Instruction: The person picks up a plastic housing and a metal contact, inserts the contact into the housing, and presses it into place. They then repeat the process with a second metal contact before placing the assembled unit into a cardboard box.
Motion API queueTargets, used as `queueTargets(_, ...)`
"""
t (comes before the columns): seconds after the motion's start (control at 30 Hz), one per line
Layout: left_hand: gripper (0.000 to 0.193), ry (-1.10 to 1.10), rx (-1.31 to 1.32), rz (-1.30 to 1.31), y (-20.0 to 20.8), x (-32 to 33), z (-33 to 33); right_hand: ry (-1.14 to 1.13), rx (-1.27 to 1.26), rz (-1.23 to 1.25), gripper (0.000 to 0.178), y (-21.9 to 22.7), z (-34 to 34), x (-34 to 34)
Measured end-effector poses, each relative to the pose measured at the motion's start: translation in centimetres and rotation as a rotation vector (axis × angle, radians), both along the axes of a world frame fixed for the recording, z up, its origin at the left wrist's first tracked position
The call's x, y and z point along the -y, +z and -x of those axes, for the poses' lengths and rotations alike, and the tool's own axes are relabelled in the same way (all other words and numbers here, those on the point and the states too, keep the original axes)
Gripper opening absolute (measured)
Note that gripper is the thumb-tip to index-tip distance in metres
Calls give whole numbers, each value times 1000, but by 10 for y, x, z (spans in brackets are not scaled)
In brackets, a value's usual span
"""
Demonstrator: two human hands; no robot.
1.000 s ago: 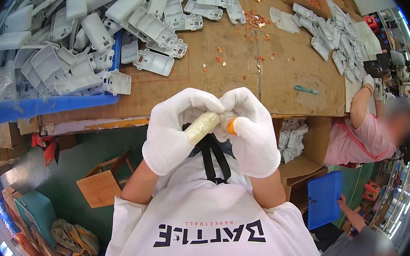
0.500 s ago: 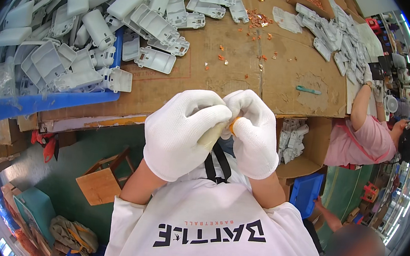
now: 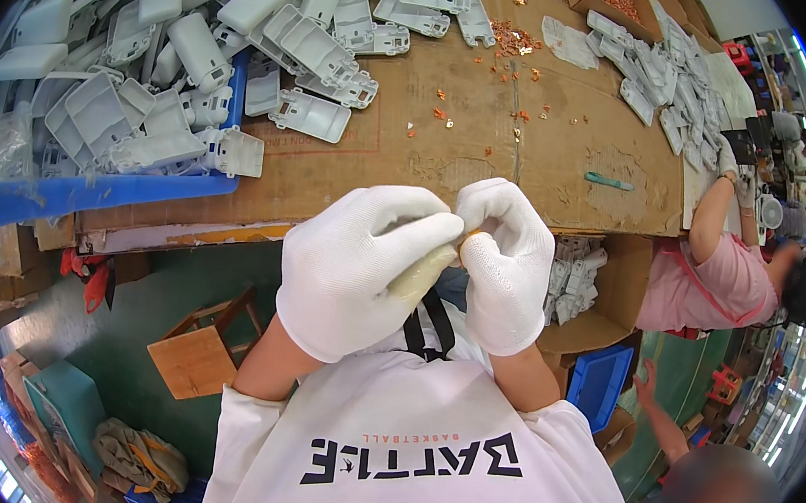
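Observation:
Both my hands wear white knit gloves and meet in front of my chest, just over the table's near edge. My left hand (image 3: 362, 272) is closed around a pale yellowish, slightly see-through piece (image 3: 423, 275), mostly hidden by the fingers. My right hand (image 3: 504, 267) is closed in a pinch, thumb against bent index finger. A small orange piece (image 3: 468, 240) shows at the right thumb tip; its kind cannot be made out. The fingertips of the two hands touch or nearly touch.
A blue bin (image 3: 84, 203) heaped with grey-white plastic housings (image 3: 309, 116) stands at left. Small copper-coloured parts (image 3: 514, 39) lie scattered across the cardboard-covered table (image 3: 351, 187), with a green-handled tool (image 3: 609, 181). Co-workers are at right; a wooden stool (image 3: 193, 362) stands below left.
My hands have shifted slightly, and more of the pale piece shows while less of the orange piece does. At lower right another person's arm and head have moved.

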State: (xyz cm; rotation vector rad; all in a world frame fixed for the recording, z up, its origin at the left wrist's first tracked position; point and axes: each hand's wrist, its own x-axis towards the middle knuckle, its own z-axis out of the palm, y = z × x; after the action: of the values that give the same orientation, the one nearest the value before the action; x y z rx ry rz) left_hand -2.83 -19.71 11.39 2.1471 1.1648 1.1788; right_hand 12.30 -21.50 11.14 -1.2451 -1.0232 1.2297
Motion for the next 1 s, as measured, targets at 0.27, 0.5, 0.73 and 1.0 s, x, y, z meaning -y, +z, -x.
queueTargets(0.27, 24, 56, -2, 11, 7, 11, -4, -22, 37, -4, 17, 0, 0, 0)
queueTargets(0.5, 23, 120, 7, 22, -3, 11, -8, -9, 37, 25, 17, -1, -1, 3)
queueTargets(0.73, 24, 110, -41, 17, -4, 11, -7, -33, 177, -54, 16, -5, 0, 3)
queueTargets(1.0, 25, 87, -221, -65, -3, 9, -5, -117, 592, -211, 21, -2, 3, 5)
